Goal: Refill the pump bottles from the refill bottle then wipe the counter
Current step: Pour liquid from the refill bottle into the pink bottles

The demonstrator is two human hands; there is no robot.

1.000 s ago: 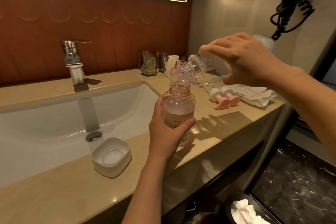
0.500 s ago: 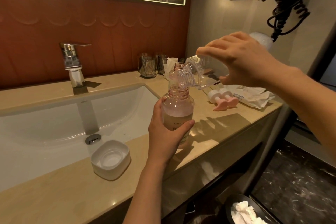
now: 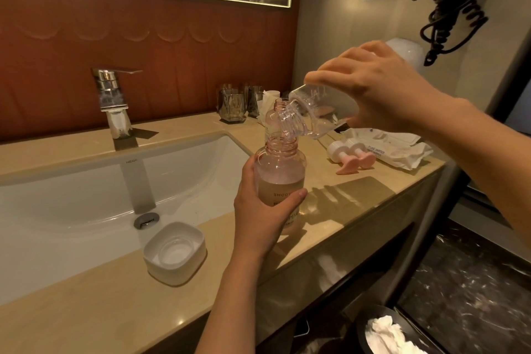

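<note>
Nearest, the left hand wraps its fingers round the pink pump bottle, upright on the table, neck open. Just above, the right hand grips the clear refill bottle. Its long axis slopes down-left, with the mouth at that neck.

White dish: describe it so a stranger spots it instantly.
Find the white sink. On the beige counter strip in front of it, near the drain, sits a low, squarish white dish. Unlike the tall pink bottle the left hand grips beside it, it stands untouched.
</note>
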